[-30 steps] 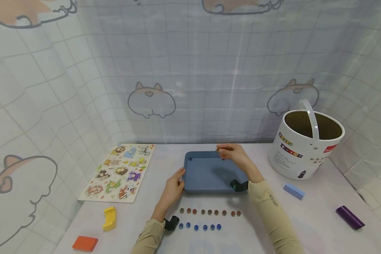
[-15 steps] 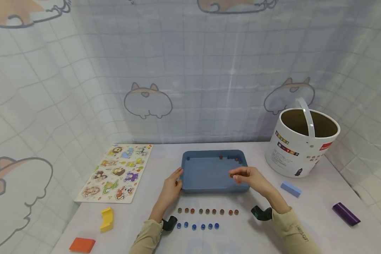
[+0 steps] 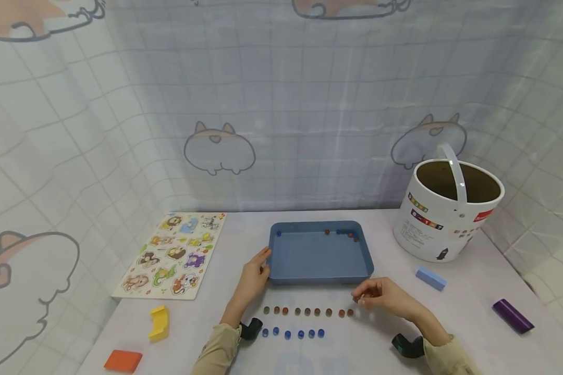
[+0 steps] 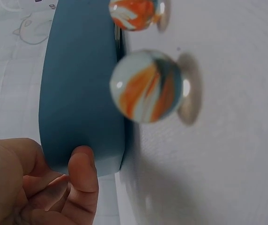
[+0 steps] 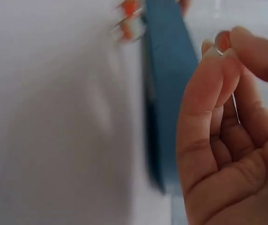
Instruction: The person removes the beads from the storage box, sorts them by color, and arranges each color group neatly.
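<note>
My left hand (image 3: 253, 275) holds the left front corner of a blue tray (image 3: 319, 258). In the left wrist view its thumb (image 4: 83, 164) presses the tray's outer wall. My right hand (image 3: 388, 298) is just off the tray's front right corner, and its thumb and fingertips pinch a clear marble with an orange-red tint (image 5: 223, 42). A row of orange and greenish marbles (image 3: 317, 312) runs along the table in front of the tray. Nearer still lies a row of blue marbles (image 3: 301, 334). Several marbles (image 3: 341, 232) sit along the tray's back wall, mostly at the right.
A white bucket (image 3: 422, 234) with a handle stands at the back right. Near it are a light blue block (image 3: 430, 279) and a purple block (image 3: 513, 316). An animal puzzle board (image 3: 173, 271), a yellow block (image 3: 159, 324) and an orange block (image 3: 123, 361) lie at left.
My right hand has moved from over the tray's back right part toward me, past its front right corner, pinching a marble. The left hand stays at the tray.
</note>
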`<act>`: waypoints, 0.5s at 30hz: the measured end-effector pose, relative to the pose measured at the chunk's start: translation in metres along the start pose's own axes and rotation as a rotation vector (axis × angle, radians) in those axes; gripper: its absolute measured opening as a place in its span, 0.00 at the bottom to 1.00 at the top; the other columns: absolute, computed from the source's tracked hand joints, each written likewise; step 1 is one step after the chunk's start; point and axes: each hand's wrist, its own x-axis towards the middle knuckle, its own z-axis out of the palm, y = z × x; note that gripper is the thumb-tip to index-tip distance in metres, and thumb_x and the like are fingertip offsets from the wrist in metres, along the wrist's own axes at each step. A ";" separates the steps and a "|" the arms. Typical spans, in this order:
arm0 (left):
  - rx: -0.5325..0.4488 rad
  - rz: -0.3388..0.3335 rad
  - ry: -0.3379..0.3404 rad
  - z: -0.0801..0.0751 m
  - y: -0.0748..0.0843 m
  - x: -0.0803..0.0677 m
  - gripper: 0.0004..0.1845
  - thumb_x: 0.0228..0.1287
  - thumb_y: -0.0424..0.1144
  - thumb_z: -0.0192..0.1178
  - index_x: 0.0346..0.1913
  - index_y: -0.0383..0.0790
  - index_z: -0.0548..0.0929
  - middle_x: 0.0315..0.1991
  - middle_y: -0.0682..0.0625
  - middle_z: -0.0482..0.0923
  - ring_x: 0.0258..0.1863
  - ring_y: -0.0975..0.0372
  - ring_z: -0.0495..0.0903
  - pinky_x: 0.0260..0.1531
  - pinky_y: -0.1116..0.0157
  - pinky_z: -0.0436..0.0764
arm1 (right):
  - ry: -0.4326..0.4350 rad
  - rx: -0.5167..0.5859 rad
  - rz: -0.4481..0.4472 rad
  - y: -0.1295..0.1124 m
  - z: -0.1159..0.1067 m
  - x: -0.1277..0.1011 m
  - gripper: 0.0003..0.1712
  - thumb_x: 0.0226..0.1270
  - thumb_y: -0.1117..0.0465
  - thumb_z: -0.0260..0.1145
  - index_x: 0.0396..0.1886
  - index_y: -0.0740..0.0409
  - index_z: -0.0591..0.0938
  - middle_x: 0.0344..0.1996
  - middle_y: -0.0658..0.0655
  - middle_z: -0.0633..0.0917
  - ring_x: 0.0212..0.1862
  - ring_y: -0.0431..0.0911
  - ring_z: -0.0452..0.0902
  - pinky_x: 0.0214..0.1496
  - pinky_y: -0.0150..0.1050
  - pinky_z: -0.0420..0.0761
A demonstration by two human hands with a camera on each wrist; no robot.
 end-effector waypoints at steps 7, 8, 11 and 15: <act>0.002 -0.012 -0.015 0.000 0.000 0.000 0.26 0.65 0.27 0.48 0.67 0.29 0.69 0.71 0.39 0.65 0.13 0.69 0.60 0.17 0.73 0.70 | -0.030 -0.013 0.034 0.017 0.002 -0.005 0.16 0.60 0.66 0.66 0.45 0.74 0.81 0.36 0.48 0.84 0.32 0.32 0.75 0.33 0.28 0.75; -0.002 -0.016 -0.017 0.000 0.000 0.000 0.26 0.65 0.27 0.48 0.67 0.29 0.69 0.71 0.39 0.65 0.13 0.69 0.61 0.17 0.73 0.70 | -0.034 -0.017 0.029 0.018 0.002 -0.005 0.16 0.59 0.66 0.67 0.45 0.74 0.81 0.34 0.46 0.83 0.31 0.32 0.73 0.32 0.28 0.74; -0.014 -0.010 -0.017 0.000 0.000 0.000 0.26 0.65 0.27 0.48 0.67 0.28 0.69 0.71 0.38 0.65 0.13 0.69 0.63 0.17 0.73 0.72 | -0.044 -0.034 0.026 0.020 0.004 -0.004 0.15 0.58 0.66 0.67 0.44 0.72 0.81 0.28 0.44 0.79 0.28 0.32 0.69 0.29 0.28 0.71; -0.011 -0.008 -0.015 0.000 0.000 0.000 0.26 0.65 0.27 0.48 0.67 0.29 0.69 0.71 0.39 0.65 0.13 0.69 0.63 0.17 0.72 0.72 | -0.044 -0.078 0.015 0.021 0.006 -0.003 0.13 0.56 0.66 0.68 0.41 0.69 0.82 0.24 0.44 0.75 0.26 0.31 0.67 0.26 0.28 0.68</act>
